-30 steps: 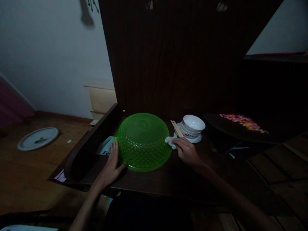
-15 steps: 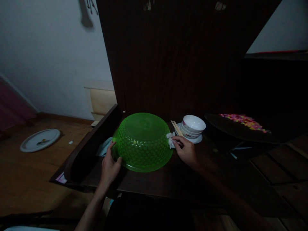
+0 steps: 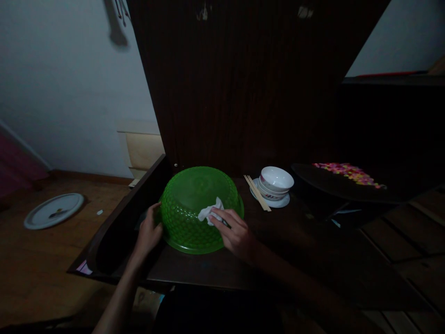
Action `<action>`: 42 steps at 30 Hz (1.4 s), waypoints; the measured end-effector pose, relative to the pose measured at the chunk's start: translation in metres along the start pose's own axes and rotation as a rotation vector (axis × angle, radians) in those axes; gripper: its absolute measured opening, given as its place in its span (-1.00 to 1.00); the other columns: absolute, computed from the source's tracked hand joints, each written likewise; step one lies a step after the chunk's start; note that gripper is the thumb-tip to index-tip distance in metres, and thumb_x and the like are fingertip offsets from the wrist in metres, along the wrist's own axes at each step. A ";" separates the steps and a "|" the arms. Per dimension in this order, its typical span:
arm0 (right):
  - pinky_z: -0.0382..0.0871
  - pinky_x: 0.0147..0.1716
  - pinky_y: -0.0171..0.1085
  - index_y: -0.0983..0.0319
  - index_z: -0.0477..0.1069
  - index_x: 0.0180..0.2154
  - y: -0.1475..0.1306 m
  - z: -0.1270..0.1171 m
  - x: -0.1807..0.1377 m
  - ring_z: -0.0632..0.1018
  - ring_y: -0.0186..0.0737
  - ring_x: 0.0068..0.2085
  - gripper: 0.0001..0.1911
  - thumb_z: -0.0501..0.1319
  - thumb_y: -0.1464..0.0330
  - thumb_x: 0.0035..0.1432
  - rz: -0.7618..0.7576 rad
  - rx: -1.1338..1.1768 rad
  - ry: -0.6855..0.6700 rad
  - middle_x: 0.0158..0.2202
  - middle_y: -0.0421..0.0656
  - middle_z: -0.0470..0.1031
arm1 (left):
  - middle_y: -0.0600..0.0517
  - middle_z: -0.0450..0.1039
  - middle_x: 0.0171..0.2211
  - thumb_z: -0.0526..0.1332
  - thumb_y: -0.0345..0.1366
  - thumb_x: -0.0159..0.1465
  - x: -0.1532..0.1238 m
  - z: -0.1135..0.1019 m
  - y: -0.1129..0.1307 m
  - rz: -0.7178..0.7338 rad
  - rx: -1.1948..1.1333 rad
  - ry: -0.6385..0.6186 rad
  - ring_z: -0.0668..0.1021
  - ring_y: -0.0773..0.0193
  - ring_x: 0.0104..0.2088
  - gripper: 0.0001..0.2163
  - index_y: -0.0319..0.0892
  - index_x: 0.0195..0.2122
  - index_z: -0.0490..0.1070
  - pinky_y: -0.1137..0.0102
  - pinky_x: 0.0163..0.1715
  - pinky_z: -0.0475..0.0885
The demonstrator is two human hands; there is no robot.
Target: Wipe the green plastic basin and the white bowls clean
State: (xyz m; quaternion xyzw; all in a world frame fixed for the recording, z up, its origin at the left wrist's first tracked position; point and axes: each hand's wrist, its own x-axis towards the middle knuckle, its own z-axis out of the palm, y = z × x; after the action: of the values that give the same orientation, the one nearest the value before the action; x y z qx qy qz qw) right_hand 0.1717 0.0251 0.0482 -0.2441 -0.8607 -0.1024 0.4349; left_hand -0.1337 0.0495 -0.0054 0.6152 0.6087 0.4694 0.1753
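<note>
- Green basin (image 3: 200,185): upside down on the dark wooden table (image 3: 194,273), base facing up, rim down.
- Left hand (image 3: 149,232): placed at the basin's left side, fingers at the lower wall and rim. From where I stand, I cannot tell whether these fingers close around the rim or only rest against it.
- Right hand (image 3: 239,236): fingers pinched on a crumpled white tissue (image 3: 208,214). The tissue lies against the front right part of the basin's patterned side wall, below the flat base.
- Bowls (image 3: 277,178): stacked, upright, on a plate (image 3: 283,203) to the right of the basin, apart from it.
- Chopsticks (image 3: 256,191): a bundle lying aslant over the plate's left edge, between the bowls and the basin, near ends past the plate's rim.
- Dark panel (image 3: 225,93): standing behind the basin and the bowls.
- Round white tray (image 3: 71,204): on the wooden floor (image 3: 21,264), well apart from the table, with a small dark item (image 3: 57,213) on it.
</note>
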 end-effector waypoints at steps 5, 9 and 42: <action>0.46 0.17 -0.09 0.43 0.43 0.11 -0.005 0.013 0.009 0.45 -0.07 0.22 -0.57 0.02 0.64 0.26 -0.045 -0.032 -0.030 0.06 0.09 0.55 | -0.17 0.09 0.40 0.14 -0.22 0.28 -0.027 0.015 0.040 0.072 -0.063 0.174 0.24 -0.01 0.36 -0.36 -0.13 0.38 0.02 0.03 0.32 0.19; 0.45 0.18 -0.09 0.46 0.43 0.10 0.003 0.016 -0.002 0.40 -0.07 0.26 -0.61 0.01 0.61 0.31 -0.158 -0.052 -0.043 0.07 0.10 0.55 | -0.26 -0.27 0.47 0.41 -0.01 0.07 -0.040 0.039 0.057 0.240 0.021 0.101 -0.03 -0.18 0.43 0.12 -0.15 0.45 -0.35 -0.10 0.36 0.00; 0.58 -0.49 -0.22 0.24 0.64 -0.10 0.078 -0.009 -0.029 0.59 -0.16 -0.57 -0.65 0.15 0.46 0.14 0.749 -0.062 0.242 -0.35 -0.04 0.68 | -0.29 -0.08 0.43 0.45 0.21 -0.14 0.012 -0.005 0.063 0.265 0.117 -0.111 0.14 -0.25 0.38 0.27 -0.15 0.45 -0.26 -0.13 0.32 0.11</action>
State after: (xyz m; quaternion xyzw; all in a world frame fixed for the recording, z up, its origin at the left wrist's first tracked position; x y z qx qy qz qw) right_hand 0.2323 0.0790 0.0281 -0.5404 -0.6511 0.0092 0.5329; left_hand -0.1032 0.0459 0.0512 0.7241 0.5379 0.4176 0.1091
